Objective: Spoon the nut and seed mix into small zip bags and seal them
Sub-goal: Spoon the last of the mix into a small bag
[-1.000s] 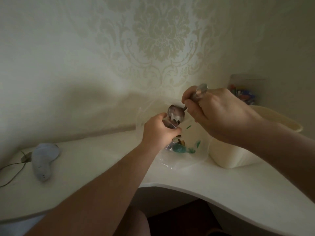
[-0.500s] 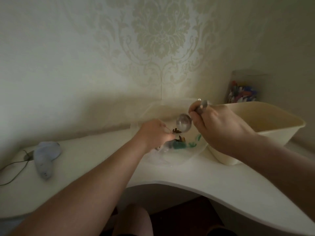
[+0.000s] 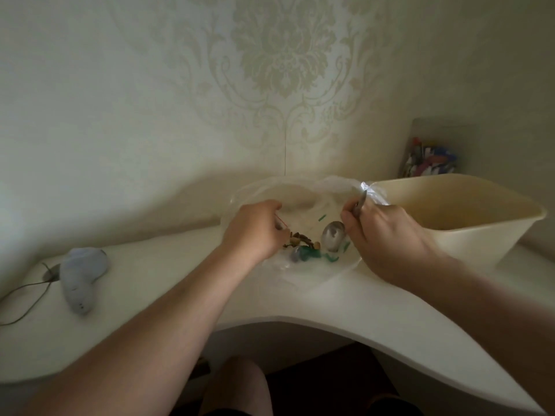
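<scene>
At the white surface (image 3: 345, 307) by a papered wall, the left hand (image 3: 255, 232) pinches a small zip bag (image 3: 283, 228) just left of the spoon (image 3: 333, 240), gripped bowl-down by the right hand (image 3: 384, 235).

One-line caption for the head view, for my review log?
Right hand lowers a spoon into the large clear bag while left hand holds a small zip bag beside the nut mix.

damask wallpaper (image 3: 282, 55), curved white desk (image 3: 345, 298), dim light
</scene>
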### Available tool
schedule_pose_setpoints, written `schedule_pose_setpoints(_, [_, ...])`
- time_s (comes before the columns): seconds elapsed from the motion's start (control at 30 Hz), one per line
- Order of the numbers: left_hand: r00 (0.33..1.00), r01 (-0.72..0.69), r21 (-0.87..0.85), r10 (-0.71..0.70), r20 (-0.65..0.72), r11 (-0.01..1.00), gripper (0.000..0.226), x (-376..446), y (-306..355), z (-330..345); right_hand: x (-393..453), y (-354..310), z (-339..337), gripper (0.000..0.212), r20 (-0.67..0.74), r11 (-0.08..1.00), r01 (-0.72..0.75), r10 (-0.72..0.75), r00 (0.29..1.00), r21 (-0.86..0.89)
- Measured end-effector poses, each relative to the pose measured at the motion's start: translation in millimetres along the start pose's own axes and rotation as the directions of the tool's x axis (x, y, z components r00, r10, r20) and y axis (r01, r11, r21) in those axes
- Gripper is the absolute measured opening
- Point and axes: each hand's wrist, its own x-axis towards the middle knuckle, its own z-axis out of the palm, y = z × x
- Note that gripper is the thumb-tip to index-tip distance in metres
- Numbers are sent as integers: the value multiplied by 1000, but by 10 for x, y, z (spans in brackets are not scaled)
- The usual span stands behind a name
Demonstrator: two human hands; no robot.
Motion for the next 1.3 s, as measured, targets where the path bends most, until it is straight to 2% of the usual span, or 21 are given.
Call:
schedule_pose_setpoints(0.13, [984,45,134,-67,165,990,49,3,-48,141,-56,-42,-21,34,19,998,-27,26,1000,61])
schedule_pose_setpoints(0.23, [971,59,121,-85,224,991,82,29,-100,219,-119,-92,-33,32,12,995,20,-21,1000,99])
schedule_pose_setpoints(0.37, [964,103,-24,-94,250,994,86,13,-112,275,-133,-117,-27,32,7,991,19,-20,1000,134])
schedule_pose_setpoints(0.47, [979,138,-198,-104,176,970,80,33,0,206,-146,-121,-39,32,6,988,-7,6,1000,154])
schedule_pose_setpoints(0.57, [996,93,-329,-85,41,940,75,138,203,-1,-150,-118,-48,32,-1,984,-38,39,999,176])
schedule_pose_setpoints(0.7, [997,4,-410,-33,-64,912,69,220,360,-158,-172,-142,-48,20,-21,977,-45,50,999,209])
schedule_pose_setpoints(0.8, [998,6,-434,-32,-52,901,71,203,376,-144,-175,-132,-35,18,-22,970,-79,86,996,229])
schedule_pose_setpoints(0.93, [999,29,-394,-15,38,918,80,107,320,-54,-192,-89,5,28,-19,959,-151,160,987,241])
schedule_pose_setpoints(1.0, [997,28,-317,-3,80,948,87,70,273,-60,-204,-73,12,31,-18,952,-179,189,982,248])
schedule_pose_setpoints(1.13, [980,-47,57,35,194,997,99,-26,159,-152,-201,-78,-68,30,35,883,-285,293,955,374])
schedule_pose_setpoints(1.23, [988,-115,162,96,121,980,89,-66,107,-180,-173,-148,-186,33,23,848,-317,340,940,426])
schedule_pose_setpoints(1.3, [974,-216,108,221,-38,970,73,-74,126,-191,-137,-204,-260,34,-3,845,-308,344,939,438])
